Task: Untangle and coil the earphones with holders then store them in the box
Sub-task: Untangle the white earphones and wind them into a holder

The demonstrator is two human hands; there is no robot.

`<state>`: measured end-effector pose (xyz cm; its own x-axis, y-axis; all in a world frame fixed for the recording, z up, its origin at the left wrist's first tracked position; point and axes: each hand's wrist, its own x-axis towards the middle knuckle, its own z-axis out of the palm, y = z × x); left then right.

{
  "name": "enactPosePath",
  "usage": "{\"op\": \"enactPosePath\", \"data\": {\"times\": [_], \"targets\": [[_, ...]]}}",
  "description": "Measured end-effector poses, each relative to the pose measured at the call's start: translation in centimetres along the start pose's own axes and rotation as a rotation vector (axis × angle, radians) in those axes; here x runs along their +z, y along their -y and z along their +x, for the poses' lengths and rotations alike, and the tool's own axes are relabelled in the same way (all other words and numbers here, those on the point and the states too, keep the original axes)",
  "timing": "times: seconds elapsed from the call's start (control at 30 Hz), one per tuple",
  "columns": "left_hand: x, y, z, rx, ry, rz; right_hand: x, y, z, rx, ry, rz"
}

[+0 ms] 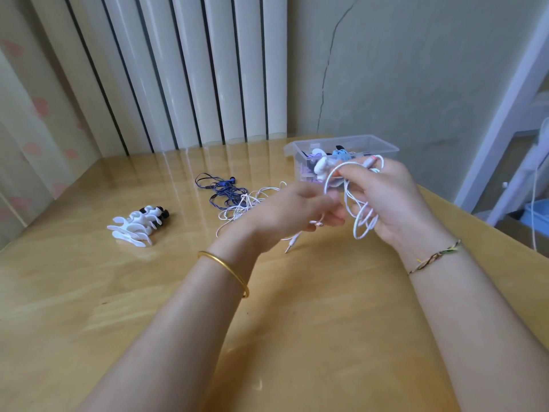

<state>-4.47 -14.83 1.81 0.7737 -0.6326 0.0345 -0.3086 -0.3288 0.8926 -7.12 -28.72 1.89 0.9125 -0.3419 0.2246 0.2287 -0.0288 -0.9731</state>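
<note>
Coiling white earphone cable (326,185): right hand (383,200) curled round loops, white holder (322,168) seemingly at fingertips. Left hand (297,212) pinches loose tail at 9 o'clock of loops; plug (289,247) dangles toward 7. Box (389,147) at 12.

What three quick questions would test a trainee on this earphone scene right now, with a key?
1. True or false: the clear box already holds earphones.
2. What lies left of the blue earphones on the table? A holders; B scissors; C a phone.
3. Fill in: loops of the white cable hang from the ___ hand.
Key: 1 true; 2 A; 3 right hand.
</note>
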Motion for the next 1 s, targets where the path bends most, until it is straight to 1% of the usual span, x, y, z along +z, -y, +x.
{"op": "enactPosePath", "data": {"times": [0.07,0.13,0.23,0.3,0.33,0.4,0.47,0.53,0.6,0.67,0.73,0.77,0.87,0.93,1.0], "targets": [[-0.8,-0.7,-0.4,-0.019,-0.103,-0.196,-0.7,-0.4,-0.2,0.01,0.006,-0.094],[-2.2,-1.3,-0.9,0.003,-0.24,-0.318,-1.4,-1.1,-0.3,0.109,0.045,-0.077],[-3.5,-2.4,-1.3,0.054,-0.409,-0.328,-1.8,-1.0,-0.8,0.209,0.16,0.064],[-3.6,-3.4,-1.5,0.053,-0.501,-0.366,-1.9,-0.8,-1.1,0.264,0.224,0.199],[-3.7,-3.9,-1.6,0.055,-0.54,-0.394,-2.0,-0.7,-1.2,0.303,0.232,0.262],[-3.8,-4.9,-2.0,0.091,-0.606,-0.436,-2.5,-1.1,-1.1,0.383,0.182,0.309],[-4.1,-5.6,-2.5,0.139,-0.671,-0.463,-3.3,-1.7,-0.9,0.429,0.105,0.175],[-4.3,-6.3,-3.0,0.172,-0.733,-0.472,-4.3,-2.6,-0.8,0.424,0.047,-0.092],[-4.5,-6.8,-3.5,0.211,-0.788,-0.492,-5.3,-3.2,-0.6,0.31,-0.016,-0.376],[-4.6,-7.4,-3.8,0.249,-0.828,-0.518,-6.1,-3.7,-0.1,0.19,-0.035,-0.744],[-4.6,-7.8,-4.0,0.262,-0.836,-0.527,-6.4,-3.5,0.1,0.187,-0.047,-1.02],[-4.6,-8.0,-4.0,0.254,-0.827,-0.52,-6.5,-3.2,0.1,0.204,-0.04,-1.1],[-4.2,-8.0,-3.9,0.174,-0.75,-0.436,-6.4,-2.2,0.2,0.226,-0.018,-1.129],[-3.6,-7.5,-3.7,0.129,-0.678,-0.395,-5.9,-1.5,0.2,0.117,-0.062,-1.03],[-3.0,-6.8,-3.5,0.109,-0.594,-0.372,-5.0,-0.4,-0.1,-0.03,-0.085,-0.848]]}}
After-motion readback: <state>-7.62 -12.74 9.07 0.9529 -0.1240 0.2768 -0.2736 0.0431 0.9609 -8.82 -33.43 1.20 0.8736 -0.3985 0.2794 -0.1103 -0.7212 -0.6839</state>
